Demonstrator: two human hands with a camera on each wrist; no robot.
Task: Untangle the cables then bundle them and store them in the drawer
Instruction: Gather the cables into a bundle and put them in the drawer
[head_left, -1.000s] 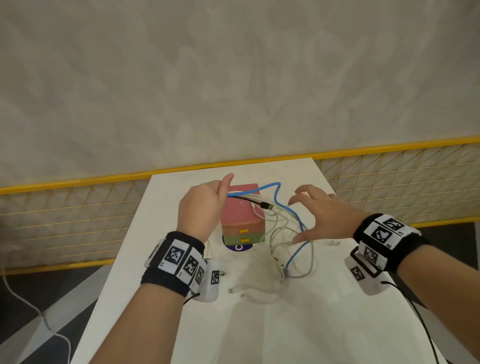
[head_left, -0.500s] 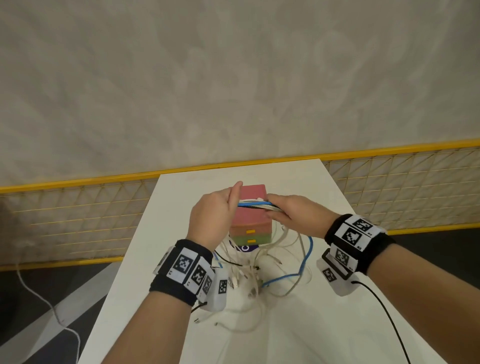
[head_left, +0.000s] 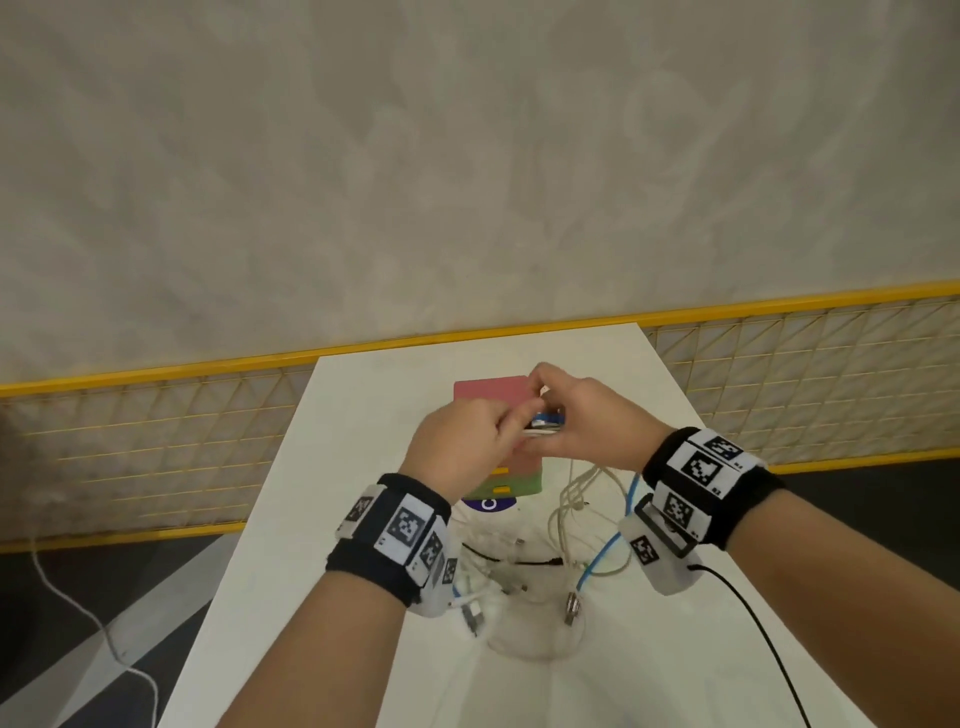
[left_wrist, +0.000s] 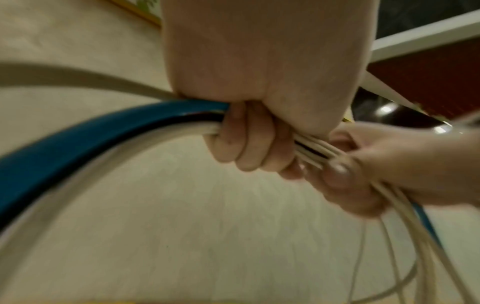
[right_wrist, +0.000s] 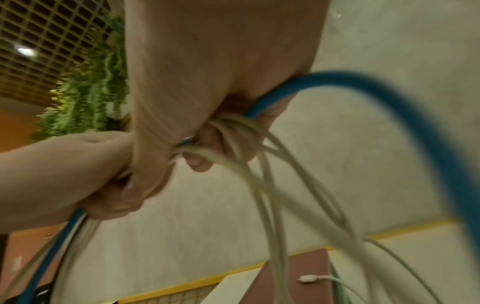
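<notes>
Cables (head_left: 543, 423) gripped by both hands, white table (head_left: 332, 499), beige wall (head_left: 467, 156)

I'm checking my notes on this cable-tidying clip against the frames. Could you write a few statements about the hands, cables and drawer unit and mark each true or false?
1. Both hands grip the same bunch of cables. True: the left hand and right hand hold the cables between them.
2. The bunch holds only white cables. False: a blue cable runs with the white ones.
3. The cables are held above the drawer unit. True.
4. A drawer stands pulled open. False: the drawer fronts seen on the unit look shut.
5. All cable ends are lifted off the table. False: loops and plugs lie on it below the hands.
</notes>
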